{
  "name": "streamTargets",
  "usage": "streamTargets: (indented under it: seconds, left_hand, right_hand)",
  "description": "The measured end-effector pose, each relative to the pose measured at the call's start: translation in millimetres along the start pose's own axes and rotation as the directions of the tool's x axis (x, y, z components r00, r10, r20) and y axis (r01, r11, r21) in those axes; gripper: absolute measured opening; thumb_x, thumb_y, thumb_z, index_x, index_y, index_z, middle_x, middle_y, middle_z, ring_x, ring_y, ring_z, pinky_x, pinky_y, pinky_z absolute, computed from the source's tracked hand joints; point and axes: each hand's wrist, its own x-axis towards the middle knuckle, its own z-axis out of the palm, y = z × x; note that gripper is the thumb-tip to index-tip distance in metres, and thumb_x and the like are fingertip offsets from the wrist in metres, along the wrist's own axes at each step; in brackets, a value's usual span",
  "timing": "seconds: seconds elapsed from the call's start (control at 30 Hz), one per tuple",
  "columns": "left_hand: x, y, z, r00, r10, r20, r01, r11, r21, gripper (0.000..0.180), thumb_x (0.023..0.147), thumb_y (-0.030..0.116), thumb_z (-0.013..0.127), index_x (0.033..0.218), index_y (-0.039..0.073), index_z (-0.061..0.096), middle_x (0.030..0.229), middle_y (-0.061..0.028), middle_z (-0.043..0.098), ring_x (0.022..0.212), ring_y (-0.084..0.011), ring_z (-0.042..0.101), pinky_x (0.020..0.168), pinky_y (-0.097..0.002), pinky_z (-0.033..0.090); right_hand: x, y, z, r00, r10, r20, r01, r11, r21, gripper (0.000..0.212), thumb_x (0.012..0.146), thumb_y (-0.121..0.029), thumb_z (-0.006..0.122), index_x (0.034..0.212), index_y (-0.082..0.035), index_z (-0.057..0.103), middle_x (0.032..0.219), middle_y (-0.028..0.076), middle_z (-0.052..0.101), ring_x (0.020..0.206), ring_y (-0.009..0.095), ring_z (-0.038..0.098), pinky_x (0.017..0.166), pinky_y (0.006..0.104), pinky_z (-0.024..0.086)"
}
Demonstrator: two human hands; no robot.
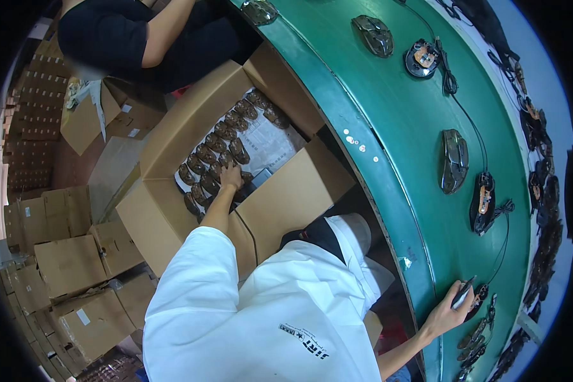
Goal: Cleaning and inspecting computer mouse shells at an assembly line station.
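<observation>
Green bench surface (420,146) curves along the person's right, with a large open carton (188,121) on the left. Nearest, the right hand (447,314) has its fingers clamped on a dark slim object (465,294), just beside one opened mouse base (477,302). The left hand (231,176) reaches into the carton, over brown translucent mouse shells (225,130) lying on white paper (270,146); its fingers look slightly apart, and whether they grip a shell cannot be told. The step in hand is probably picking out a shell; the next move would call for closing on a single one without disturbing its neighbours. Roughly fifteen shells show, some partly hidden. Farther along the bench lie two more opened bases (482,202) (422,58), three smoky covers (453,161) (372,35) (259,11) and about five small white discs (361,148). One co-worker (105,35) is beyond the carton.
</observation>
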Motion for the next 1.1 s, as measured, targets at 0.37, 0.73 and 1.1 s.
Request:
streamTargets:
  seconds: [0.37,0.73,1.1]
  left_hand:
    - [3.0,-17.7,-97.4,0.972,-0.039,-0.232,-0.075,0.884,-0.461,0.016,0.078,0.013,0.072,0.088,0.004,0.063,0.082,-0.0158,0.063,0.076,-0.0324,0.057,0.072,-0.0405,0.049]
    - [-156.5,196.3,-312.5,0.743,0.551,-0.380,-0.278,-0.262,-0.924,0.024,0.091,0.001,0.059,0.114,0.001,0.056,0.096,-0.0049,0.063,0.078,-0.0090,0.056,0.069,-0.0189,0.044]
    - [-239.0,330.3,-306.9,0.625,0.764,-0.160,-0.553,0.288,-0.782,0.016,0.088,0.000,0.067,0.103,0.000,0.061,0.083,-0.0037,0.063,0.067,-0.0114,0.052,0.063,-0.0236,0.045]
  right_hand:
    - [2.0,23.9,-23.4,0.933,0.349,0.083,-0.263,0.506,0.821,0.033,0.105,-0.025,0.045,0.124,0.000,0.056,0.098,0.007,0.059,0.083,0.014,0.052,0.078,0.0228,0.041]
    - [-11.1,23.8,-6.2,0.944,0.328,-0.034,-0.192,0.631,0.752,0.026,0.104,-0.018,0.048,0.124,-0.002,0.054,0.105,0.007,0.061,0.084,0.015,0.054,0.078,0.0250,0.043]
    - [-1.4,-0.5,-1.6,0.977,0.120,-0.174,-0.043,0.919,0.392,0.031,0.084,-0.003,0.074,0.112,-0.001,0.061,0.095,0.010,0.067,0.075,0.022,0.058,0.071,0.0322,0.049]
